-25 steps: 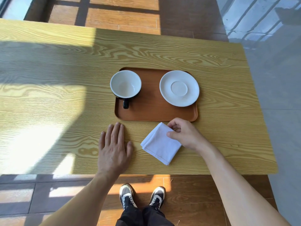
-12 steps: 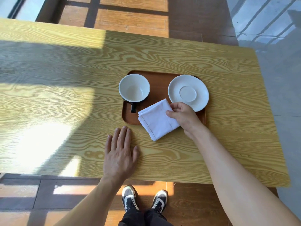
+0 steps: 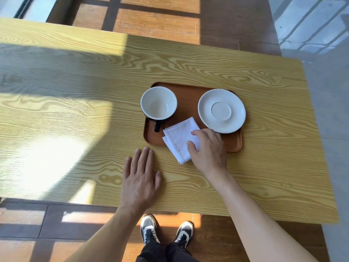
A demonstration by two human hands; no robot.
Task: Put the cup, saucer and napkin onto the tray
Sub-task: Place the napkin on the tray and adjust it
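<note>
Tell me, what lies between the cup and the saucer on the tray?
Mostly bare tray between cup and saucer; only the napkin corner pokes up into the gap's near end, in the head view.

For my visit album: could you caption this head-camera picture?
Right hand lays a white napkin half onto the tray beside cup and saucer.

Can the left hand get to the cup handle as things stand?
Probably yes. The left hand lies flat on the table, empty, and the cup handle points toward it over the tray rim; the napkin sits off to the side.
</note>
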